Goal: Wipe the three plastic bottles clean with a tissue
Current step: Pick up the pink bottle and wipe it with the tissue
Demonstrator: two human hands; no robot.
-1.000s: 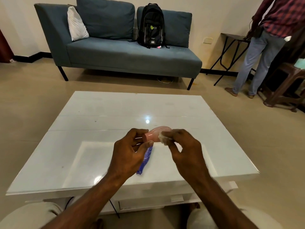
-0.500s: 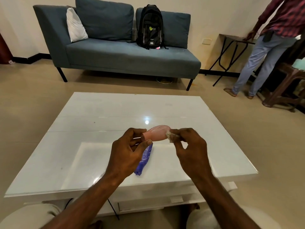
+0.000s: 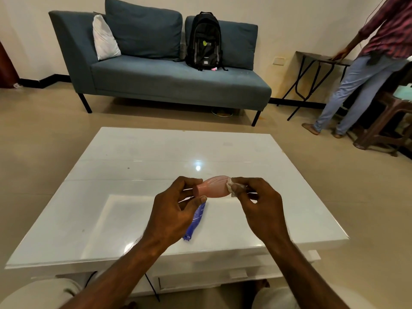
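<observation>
A small pink plastic bottle (image 3: pixel 214 187) lies sideways in the air above the white table (image 3: pixel 138 175). My left hand (image 3: pixel 176 210) grips its neck end between thumb and fingers. At the bottle's right end, my right hand (image 3: pixel 256 204) pinches a crumpled white tissue (image 3: pixel 231 188) against the plastic. A blue plastic bottle (image 3: pixel 195 221) lies on the table under my left hand, partly hidden by it. I see no third bottle.
A blue sofa (image 3: pixel 169 81) with a black backpack (image 3: pixel 204 41) and a white pillow (image 3: pixel 104 39) stands beyond the table. A person (image 3: pixel 361 63) stands at the far right by a folding side table (image 3: pixel 316 61) and a brown stool (image 3: pixel 388 121).
My right hand has slid the tissue rightward along the pink bottle toward its end. The left hand keeps its grip. The person at the right has shifted.
</observation>
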